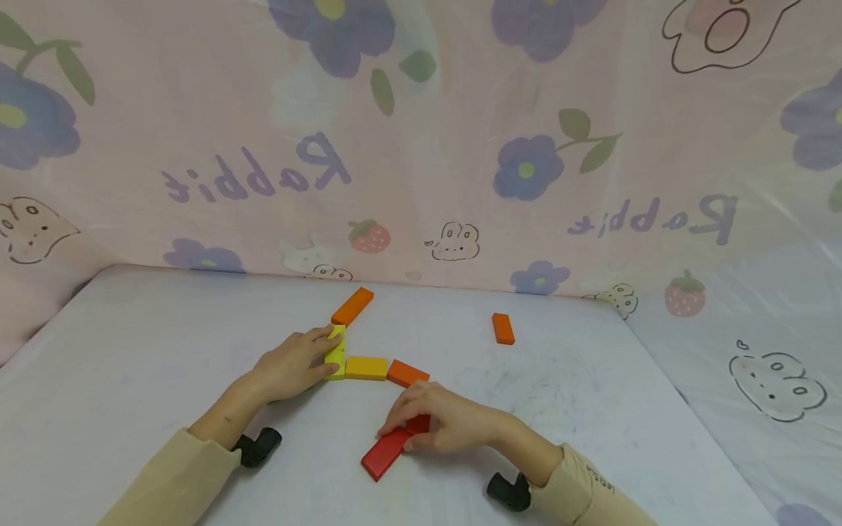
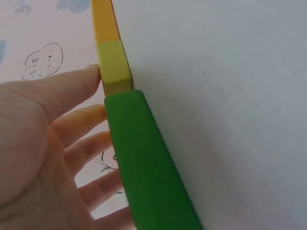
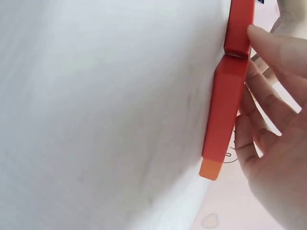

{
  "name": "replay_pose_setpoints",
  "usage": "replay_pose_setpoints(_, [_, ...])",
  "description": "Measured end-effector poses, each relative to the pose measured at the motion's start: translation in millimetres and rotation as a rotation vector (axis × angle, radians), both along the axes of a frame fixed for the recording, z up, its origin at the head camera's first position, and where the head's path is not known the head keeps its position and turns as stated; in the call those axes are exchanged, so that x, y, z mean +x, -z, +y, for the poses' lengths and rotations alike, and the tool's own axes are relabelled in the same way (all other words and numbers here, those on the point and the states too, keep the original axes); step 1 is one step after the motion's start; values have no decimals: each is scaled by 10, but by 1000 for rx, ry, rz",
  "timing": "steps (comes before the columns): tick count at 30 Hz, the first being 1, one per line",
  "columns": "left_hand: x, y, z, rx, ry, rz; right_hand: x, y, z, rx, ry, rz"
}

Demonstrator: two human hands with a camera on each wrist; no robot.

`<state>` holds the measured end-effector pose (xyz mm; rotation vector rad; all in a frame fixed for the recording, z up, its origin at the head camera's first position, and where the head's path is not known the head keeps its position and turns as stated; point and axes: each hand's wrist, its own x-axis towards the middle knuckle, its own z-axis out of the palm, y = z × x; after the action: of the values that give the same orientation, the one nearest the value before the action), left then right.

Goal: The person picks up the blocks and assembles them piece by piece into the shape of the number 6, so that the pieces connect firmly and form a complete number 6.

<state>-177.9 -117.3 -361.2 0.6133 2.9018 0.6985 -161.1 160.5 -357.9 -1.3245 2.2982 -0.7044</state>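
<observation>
A curved row of flat blocks lies on the white table. My left hand [image 1: 289, 365] is over the yellow-green block [image 1: 338, 352], thumb and fingertips touching it. In the left wrist view, a green block [image 2: 144, 163] adjoins that block beside the fingers. My right hand [image 1: 447, 416] bends its fingers and thumb around the red block [image 1: 383, 454] near its upper end; the hidden fingertips leave the firmness of the hold unclear. A second red block [image 3: 224, 105] meets it end to end, partly under the hand. Between the hands lie a yellow block [image 1: 366, 367] and an orange block [image 1: 408, 373].
Behind the left hand, another orange block [image 1: 352, 307] lies at a slant by the yellow-green one. A small orange block [image 1: 503, 329] lies apart at the back right. A printed cloth [image 1: 421, 175] hangs behind the table. Black wrist mounts [image 1: 259, 447] sit below both wrists.
</observation>
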Motion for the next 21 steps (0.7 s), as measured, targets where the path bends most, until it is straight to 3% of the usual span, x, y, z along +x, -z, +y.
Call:
replay_pose_setpoints(15, [-1, 3, 1, -4, -2, 4, 8, 1, 27, 17, 9, -64])
replay_pose_setpoints(21, [3, -6, 4, -7, -6, -4, -15, 21, 49, -43, -19, -49])
